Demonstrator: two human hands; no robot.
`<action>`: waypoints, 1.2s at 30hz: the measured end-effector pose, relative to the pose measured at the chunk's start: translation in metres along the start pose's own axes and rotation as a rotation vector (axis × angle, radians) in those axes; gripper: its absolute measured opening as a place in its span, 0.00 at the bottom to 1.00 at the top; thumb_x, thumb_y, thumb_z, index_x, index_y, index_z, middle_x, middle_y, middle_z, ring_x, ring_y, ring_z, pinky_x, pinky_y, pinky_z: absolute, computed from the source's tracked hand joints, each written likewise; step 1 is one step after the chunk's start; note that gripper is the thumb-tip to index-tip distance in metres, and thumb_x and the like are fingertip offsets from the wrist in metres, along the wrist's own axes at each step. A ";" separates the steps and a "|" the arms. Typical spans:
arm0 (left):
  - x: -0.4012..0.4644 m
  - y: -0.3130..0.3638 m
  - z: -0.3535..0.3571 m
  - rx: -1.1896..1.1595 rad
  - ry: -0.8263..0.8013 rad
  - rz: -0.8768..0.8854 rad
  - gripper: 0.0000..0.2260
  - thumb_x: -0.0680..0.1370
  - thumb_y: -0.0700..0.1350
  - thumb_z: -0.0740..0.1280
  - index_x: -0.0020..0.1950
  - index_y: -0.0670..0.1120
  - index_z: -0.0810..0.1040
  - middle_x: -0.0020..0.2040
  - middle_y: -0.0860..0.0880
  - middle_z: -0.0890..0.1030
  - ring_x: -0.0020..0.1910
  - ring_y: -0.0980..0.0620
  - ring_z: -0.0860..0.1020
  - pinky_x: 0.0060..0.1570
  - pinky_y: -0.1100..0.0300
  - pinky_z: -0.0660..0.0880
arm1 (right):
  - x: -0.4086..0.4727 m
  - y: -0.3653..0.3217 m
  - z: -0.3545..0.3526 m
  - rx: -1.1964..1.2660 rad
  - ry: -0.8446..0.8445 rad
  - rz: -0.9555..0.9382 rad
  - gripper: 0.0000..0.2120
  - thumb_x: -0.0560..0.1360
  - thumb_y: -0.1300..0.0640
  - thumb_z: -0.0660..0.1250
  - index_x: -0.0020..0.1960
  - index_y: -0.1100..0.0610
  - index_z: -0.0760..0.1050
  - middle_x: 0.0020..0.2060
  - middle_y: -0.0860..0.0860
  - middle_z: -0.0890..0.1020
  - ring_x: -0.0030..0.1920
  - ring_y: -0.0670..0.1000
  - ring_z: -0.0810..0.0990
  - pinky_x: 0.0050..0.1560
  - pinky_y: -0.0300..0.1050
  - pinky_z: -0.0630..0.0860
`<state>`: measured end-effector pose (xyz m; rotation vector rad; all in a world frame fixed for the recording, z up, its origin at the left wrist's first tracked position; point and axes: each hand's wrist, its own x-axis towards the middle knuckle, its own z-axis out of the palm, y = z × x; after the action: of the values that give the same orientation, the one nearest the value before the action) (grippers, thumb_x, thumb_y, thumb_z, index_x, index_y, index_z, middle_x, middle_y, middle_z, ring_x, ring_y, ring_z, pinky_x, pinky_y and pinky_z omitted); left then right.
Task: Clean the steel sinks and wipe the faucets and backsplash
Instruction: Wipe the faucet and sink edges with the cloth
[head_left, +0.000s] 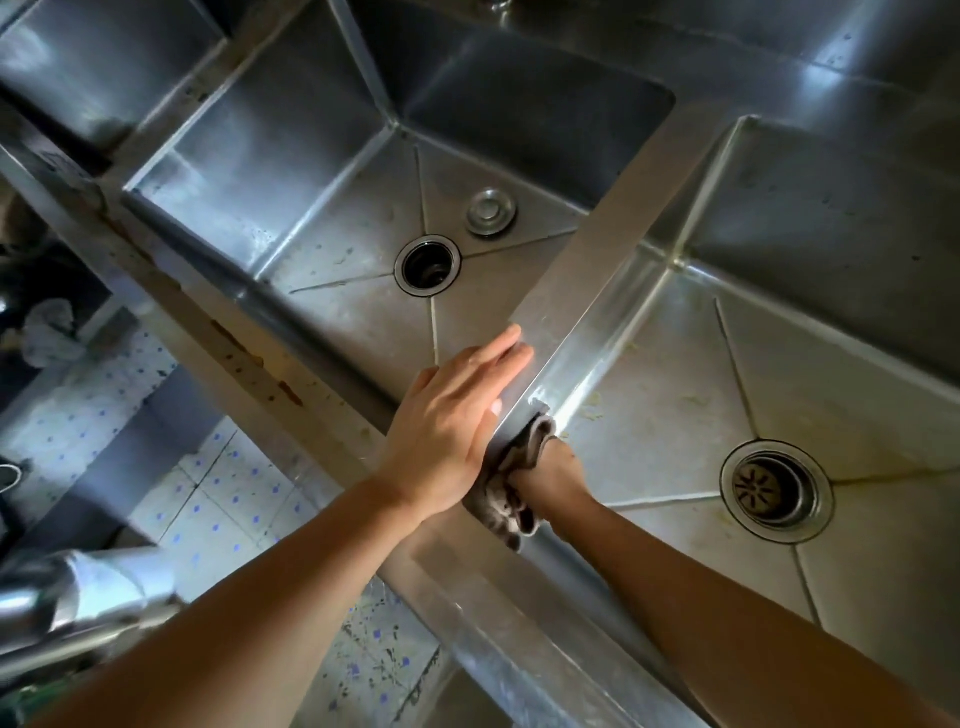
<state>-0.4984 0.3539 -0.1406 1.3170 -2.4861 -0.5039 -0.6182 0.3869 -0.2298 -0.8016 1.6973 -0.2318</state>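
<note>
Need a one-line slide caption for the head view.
Left hand flat on the sink divider while right hand wipes with a cloth.

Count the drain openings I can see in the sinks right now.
2. One open drain sits in the floor of the left basin, beside a loose stopper. One strainer drain sits in the right basin. A third basin at upper left shows no floor.

Head view, steep and close.
You're looking down over both sinks (644, 291), tilted, the front rim running diagonally.
</note>
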 end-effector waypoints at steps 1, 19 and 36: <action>0.000 0.000 0.000 0.004 -0.001 -0.003 0.22 0.78 0.39 0.56 0.72 0.46 0.68 0.75 0.53 0.64 0.71 0.56 0.66 0.57 0.48 0.71 | 0.012 0.007 0.006 -0.034 -0.007 0.032 0.12 0.72 0.61 0.66 0.54 0.62 0.71 0.53 0.60 0.79 0.55 0.59 0.78 0.51 0.47 0.75; 0.024 0.014 -0.009 0.097 0.055 0.004 0.19 0.75 0.40 0.56 0.64 0.43 0.76 0.69 0.48 0.73 0.64 0.48 0.72 0.63 0.52 0.67 | 0.015 -0.008 -0.063 0.569 0.098 0.064 0.09 0.72 0.70 0.59 0.37 0.60 0.69 0.22 0.53 0.67 0.15 0.48 0.63 0.20 0.34 0.59; 0.108 0.022 0.019 0.103 0.102 0.034 0.19 0.75 0.41 0.55 0.64 0.43 0.76 0.68 0.48 0.73 0.55 0.47 0.74 0.58 0.53 0.68 | 0.154 -0.008 -0.189 -0.299 0.689 -0.105 0.18 0.78 0.60 0.60 0.67 0.58 0.68 0.67 0.63 0.62 0.64 0.65 0.65 0.64 0.54 0.66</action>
<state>-0.5811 0.2788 -0.1392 1.3016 -2.4746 -0.2962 -0.8017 0.2374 -0.2904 -1.1155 2.3758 -0.3594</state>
